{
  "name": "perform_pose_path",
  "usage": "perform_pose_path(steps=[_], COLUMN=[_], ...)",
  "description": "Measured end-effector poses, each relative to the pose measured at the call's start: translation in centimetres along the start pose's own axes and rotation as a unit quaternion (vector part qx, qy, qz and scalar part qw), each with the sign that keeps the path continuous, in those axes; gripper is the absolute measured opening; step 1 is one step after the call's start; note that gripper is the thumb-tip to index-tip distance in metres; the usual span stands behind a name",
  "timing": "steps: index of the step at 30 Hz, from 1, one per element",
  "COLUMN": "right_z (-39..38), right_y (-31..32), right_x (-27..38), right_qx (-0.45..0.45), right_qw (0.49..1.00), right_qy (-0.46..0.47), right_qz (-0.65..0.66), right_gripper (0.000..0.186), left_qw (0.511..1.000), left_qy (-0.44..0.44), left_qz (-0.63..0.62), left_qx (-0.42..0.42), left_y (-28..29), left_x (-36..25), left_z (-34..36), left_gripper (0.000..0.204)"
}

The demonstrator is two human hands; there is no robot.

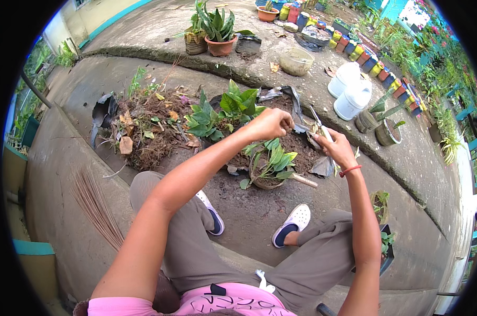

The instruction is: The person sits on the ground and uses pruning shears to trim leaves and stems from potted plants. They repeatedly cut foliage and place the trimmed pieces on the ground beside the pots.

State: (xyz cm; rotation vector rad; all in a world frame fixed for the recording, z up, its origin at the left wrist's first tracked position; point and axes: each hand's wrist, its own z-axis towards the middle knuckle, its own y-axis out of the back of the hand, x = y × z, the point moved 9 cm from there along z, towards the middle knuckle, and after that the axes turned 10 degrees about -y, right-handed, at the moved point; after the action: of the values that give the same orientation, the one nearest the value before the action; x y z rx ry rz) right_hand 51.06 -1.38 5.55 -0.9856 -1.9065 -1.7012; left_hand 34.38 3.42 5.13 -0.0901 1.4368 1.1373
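My left hand (272, 124) is closed in a pinch above the dark soil; whatever its fingers hold is too small to make out. Facing it, my right hand (337, 146) grips a pointed metal tool with a pale handle (327, 134), which looks like a pair of scissors. Dry, brownish leaf scraps show by the right fingers. Below the hands, a leafy green plant (274, 158) stands in a small pot, a wooden handle (304, 181) sticking out beside it. Loose soil (297, 143) lies in torn black plastic (323, 166). Another broad-leaved plant (237, 102) grows just beyond my left forearm.
A heap of soil, roots and dry leaves (151, 131) lies to the left, near a stick broom (95, 203). Across the raised concrete edge stand white jugs (353, 100), a plastic basin (296, 61), potted snake plants (220, 48) and a row of painted bottles (362, 57).
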Motion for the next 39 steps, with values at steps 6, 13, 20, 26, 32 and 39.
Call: perform_pose_path(steps=[6, 13, 20, 26, 32, 39], right_z=[-0.3, -0.1, 0.2, 0.1, -0.2, 0.4], right_y=[1.6, -1.3, -6.1, -10.4, -12.4, -13.9], right_x=[-3.7, -3.0, -3.8, -2.8, -0.6, 0.1], right_qx=[-0.030, -0.008, 0.108, 0.169, 0.183, 0.186], right_qw=[0.998, 1.000, 0.987, 0.971, 0.971, 0.968], right_qy=[-0.033, 0.007, -0.054, -0.041, -0.011, -0.005], right_qz=[0.049, -0.017, -0.109, -0.165, -0.154, -0.168], right_gripper=[0.044, 0.052, 0.056, 0.060, 0.060, 0.063], left_qw=[0.898, 0.892, 0.954, 0.852, 0.811, 0.810], left_qy=[-0.288, -0.247, 0.000, 0.449, 0.335, 0.417], left_qz=[0.332, 0.345, 0.259, 0.263, -0.218, -0.198], left_qx=[0.027, 0.152, 0.151, -0.054, -0.426, -0.362], left_y=[-12.9, -19.6, -14.5, 2.1, 4.7, 6.5], left_x=[1.7, 10.5, 14.4, 21.6, 24.4, 28.4], left_z=[-1.5, -8.7, -11.3, -19.8, -22.7, -23.9], left_gripper=[0.013, 0.010, 0.024, 0.067, 0.046, 0.027])
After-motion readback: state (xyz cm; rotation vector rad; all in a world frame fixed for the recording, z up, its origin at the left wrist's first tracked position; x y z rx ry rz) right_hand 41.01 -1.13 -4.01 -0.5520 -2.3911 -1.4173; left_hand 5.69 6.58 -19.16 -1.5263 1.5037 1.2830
